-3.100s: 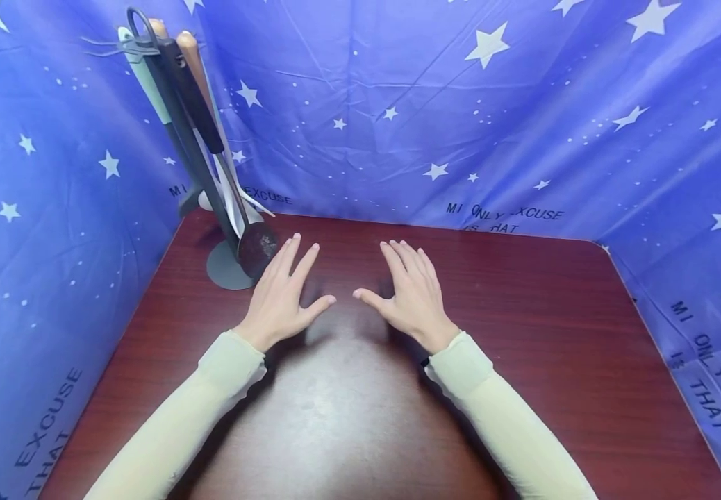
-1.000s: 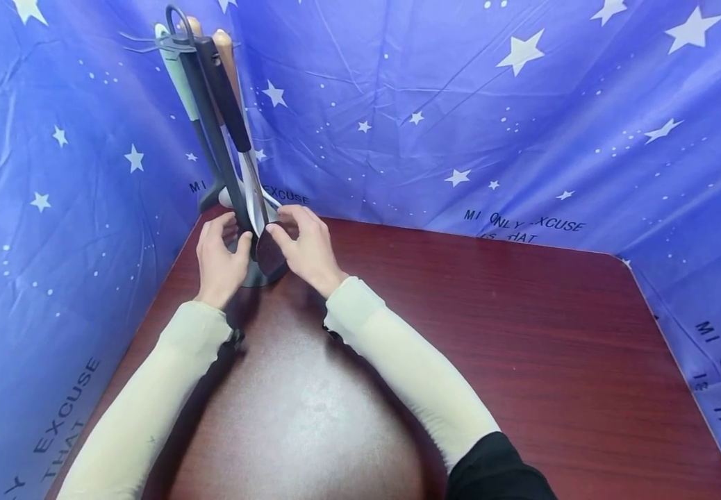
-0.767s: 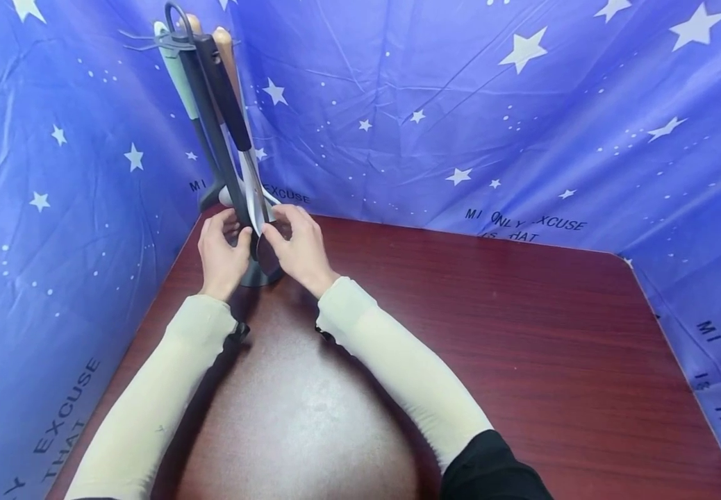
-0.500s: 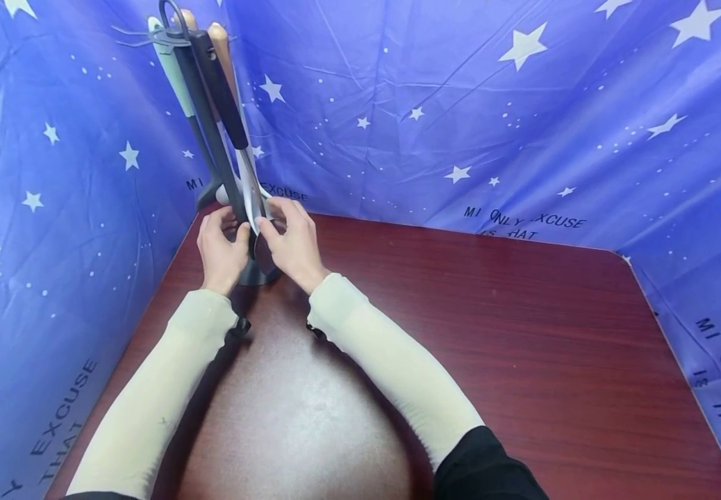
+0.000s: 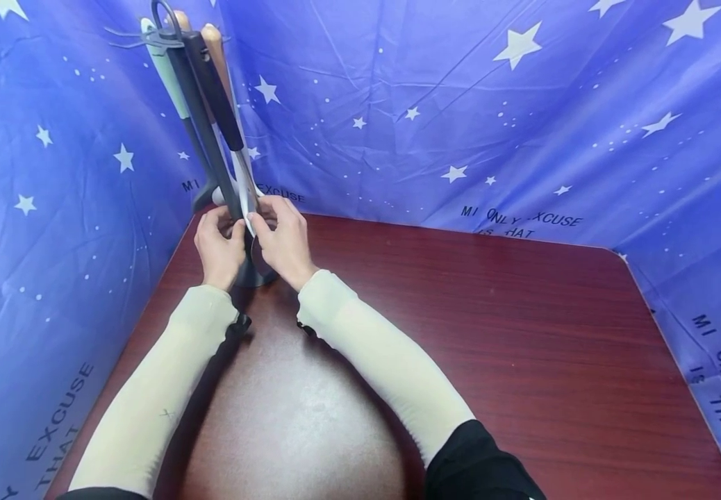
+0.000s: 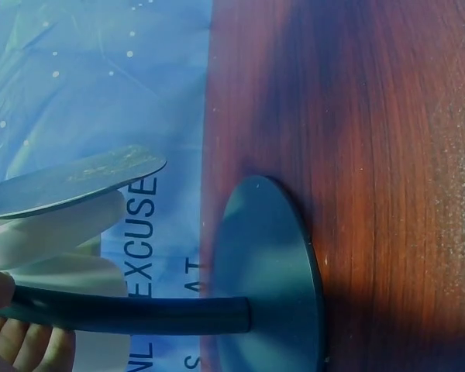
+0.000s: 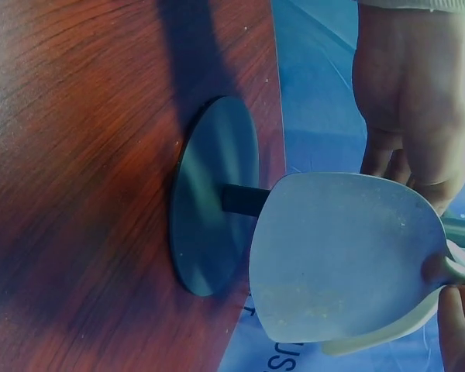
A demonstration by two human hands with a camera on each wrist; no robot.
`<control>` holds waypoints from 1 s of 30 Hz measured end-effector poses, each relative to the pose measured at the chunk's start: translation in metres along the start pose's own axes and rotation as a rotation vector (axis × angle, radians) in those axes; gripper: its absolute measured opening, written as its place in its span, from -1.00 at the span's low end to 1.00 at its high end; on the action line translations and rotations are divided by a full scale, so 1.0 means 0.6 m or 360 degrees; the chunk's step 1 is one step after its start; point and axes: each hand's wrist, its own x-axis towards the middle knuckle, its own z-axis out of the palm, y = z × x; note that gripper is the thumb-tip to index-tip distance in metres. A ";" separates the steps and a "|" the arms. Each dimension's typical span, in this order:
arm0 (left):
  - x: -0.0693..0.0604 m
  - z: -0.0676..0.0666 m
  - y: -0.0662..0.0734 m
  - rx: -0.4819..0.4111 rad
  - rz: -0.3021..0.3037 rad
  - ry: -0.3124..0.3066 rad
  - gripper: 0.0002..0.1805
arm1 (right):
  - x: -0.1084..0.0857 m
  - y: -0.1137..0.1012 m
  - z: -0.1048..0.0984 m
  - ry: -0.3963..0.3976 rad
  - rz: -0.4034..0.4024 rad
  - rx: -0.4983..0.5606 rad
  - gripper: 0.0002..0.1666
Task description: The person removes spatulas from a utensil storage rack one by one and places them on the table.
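Note:
A dark utensil stand (image 5: 255, 280) stands at the table's back left corner, its round base (image 7: 217, 201) flat on the wood. My left hand (image 5: 217, 251) grips its upright pole (image 6: 132, 312) low down; the thumb and curled fingers (image 6: 35, 345) lie on opposite sides. On the pole's right, my right hand (image 5: 285, 239) holds the lower shaft of a hanging turner with a black handle (image 5: 219, 97). Its broad blade (image 7: 345, 256) hangs above the base, and my right fingers (image 7: 457, 329) are at its neck. The right thumb is hidden in the right wrist view.
Other utensils hang on the stand, with a mint green handle (image 5: 167, 73) and wooden handles (image 5: 213, 45). A pale utensil (image 6: 54, 232) shows behind the blade. Blue star-printed cloth (image 5: 429, 104) encloses the reddish-brown table (image 5: 492, 333) at the back and sides.
Both hands have moved from above the middle of the table to the stand at the left. Over the last second the right hand has closed in further left round the turner. The stand stays put.

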 end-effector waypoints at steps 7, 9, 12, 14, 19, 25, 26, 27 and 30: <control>0.002 -0.001 -0.003 0.0044 0.0011 0.0021 -0.78 | -0.002 0.001 0.001 0.0045 0.0001 -0.0060 -0.82; 0.002 -0.002 -0.001 0.0040 0.0011 0.0020 -0.78 | -0.003 0.001 0.002 0.0050 -0.0012 -0.0074 -0.82; 0.003 -0.003 -0.001 0.0048 -0.0001 0.0014 -0.78 | -0.003 0.002 0.003 0.0064 -0.0039 -0.0081 -0.82; 0.004 -0.004 -0.001 0.0051 -0.0008 0.0010 -0.78 | -0.004 0.003 0.004 0.0071 -0.0055 -0.0087 -0.83; 0.004 -0.007 -0.003 0.0035 -0.0018 0.0004 -0.77 | -0.006 0.006 0.004 0.0072 -0.0077 -0.0094 -0.82; 0.005 -0.008 -0.005 0.0032 -0.0014 0.0003 -0.78 | -0.008 0.007 0.003 0.0080 -0.0136 -0.0098 -0.83; 0.006 -0.008 -0.004 0.0021 -0.0010 -0.0001 -0.78 | -0.008 0.007 0.002 0.0083 -0.0141 -0.0098 -0.83; 0.005 -0.008 -0.004 0.0009 -0.0009 -0.0004 -0.78 | -0.008 0.007 0.001 0.0087 -0.0147 -0.0093 -0.83; 0.004 -0.004 -0.001 -0.0012 0.0002 -0.0016 -0.79 | -0.009 0.009 -0.002 0.0094 -0.0143 -0.0089 -0.83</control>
